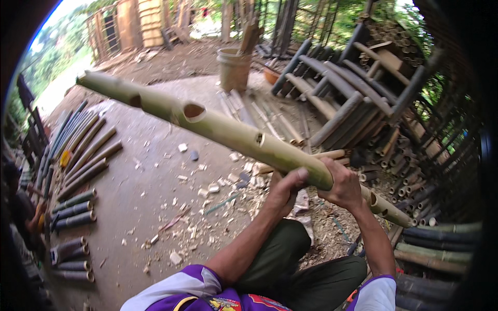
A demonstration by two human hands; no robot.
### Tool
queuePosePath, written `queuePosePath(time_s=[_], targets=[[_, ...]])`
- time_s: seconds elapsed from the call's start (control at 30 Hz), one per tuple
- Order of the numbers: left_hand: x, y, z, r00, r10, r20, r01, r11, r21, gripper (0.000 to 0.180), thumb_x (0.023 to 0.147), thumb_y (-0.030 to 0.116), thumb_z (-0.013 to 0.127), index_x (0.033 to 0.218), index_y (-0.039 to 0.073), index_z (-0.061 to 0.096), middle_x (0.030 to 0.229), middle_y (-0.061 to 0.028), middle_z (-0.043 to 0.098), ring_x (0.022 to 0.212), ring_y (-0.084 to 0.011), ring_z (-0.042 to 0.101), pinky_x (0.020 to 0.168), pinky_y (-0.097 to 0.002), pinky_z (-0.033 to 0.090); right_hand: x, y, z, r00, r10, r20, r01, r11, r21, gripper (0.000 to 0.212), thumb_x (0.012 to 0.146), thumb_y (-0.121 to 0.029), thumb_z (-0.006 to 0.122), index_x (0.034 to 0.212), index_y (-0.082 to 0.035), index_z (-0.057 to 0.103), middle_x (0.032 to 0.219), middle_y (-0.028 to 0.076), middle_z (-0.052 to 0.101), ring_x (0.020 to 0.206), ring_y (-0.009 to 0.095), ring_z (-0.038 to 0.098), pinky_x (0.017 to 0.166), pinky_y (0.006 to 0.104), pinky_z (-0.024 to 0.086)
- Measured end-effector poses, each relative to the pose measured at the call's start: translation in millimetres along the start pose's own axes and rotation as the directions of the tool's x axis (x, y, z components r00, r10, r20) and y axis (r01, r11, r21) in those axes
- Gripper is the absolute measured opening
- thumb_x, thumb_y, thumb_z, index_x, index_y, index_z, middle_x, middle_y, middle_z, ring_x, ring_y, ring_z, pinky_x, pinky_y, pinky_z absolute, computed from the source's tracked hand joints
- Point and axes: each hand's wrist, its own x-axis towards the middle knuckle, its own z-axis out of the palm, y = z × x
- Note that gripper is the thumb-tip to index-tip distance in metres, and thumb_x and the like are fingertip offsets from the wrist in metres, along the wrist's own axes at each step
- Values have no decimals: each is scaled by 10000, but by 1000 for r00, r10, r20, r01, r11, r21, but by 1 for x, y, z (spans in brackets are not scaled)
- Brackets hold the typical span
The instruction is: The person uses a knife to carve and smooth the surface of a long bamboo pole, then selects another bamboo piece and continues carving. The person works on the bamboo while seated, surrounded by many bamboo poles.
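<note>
I hold a long green bamboo pole (pixel 218 127) up in front of me, slanting from the upper left down to the lower right. It has round and notched holes cut along it. My left hand (pixel 287 189) grips it from below near its lower third. My right hand (pixel 343 182) wraps over it just to the right, closer to the pole's cut end (pixel 391 210). I am seated, and my knees in dark green trousers (pixel 290 259) sit under the pole.
Wood chips and offcuts (pixel 218 192) litter the concrete floor. Rows of bamboo poles (pixel 83 150) lie at left, short cut pieces (pixel 72 215) below them. A bucket (pixel 233 67) stands at the back. Stacked bamboo (pixel 342 98) fills the right; a person (pixel 23 212) crouches at far left.
</note>
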Motion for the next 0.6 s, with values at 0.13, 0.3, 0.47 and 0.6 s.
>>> queuePosePath(time_s=[0.13,0.3,0.47,0.6], targets=[[2,-50,-60,830,-317,-458,157,922,-354,608,909,269,815,1406,92,513,1333,-131,622,1271,-324,597,1053,-707,476,-13,29,58,975,-96,201,107,993,-46,811,653,-277,853,1380,-77,555,988,155,676,937,381,708,820,481,581],[0,-82,-114,642,-448,-622,95,852,-515,584,874,247,833,1361,142,529,1380,-121,546,1308,-369,546,1077,-785,427,-9,23,89,938,-159,309,258,913,-315,879,644,-312,915,1431,-109,579,1296,145,605,1285,344,556,1160,569,382],[13,-89,-129,707,-350,-615,115,914,-389,538,833,231,861,1287,131,589,1293,-115,578,1227,-339,570,1078,-694,482,-75,36,99,969,-181,-168,126,947,-294,560,837,-272,746,1354,-77,655,1315,155,576,1230,370,539,1115,604,377],[5,-73,-140,599,-291,-746,136,955,-264,496,794,326,850,1204,160,626,1198,-73,640,1204,-288,595,1132,-686,417,-130,65,151,988,146,-50,-140,983,120,479,862,-317,757,1220,-12,670,1184,190,632,1091,409,599,974,584,464]])
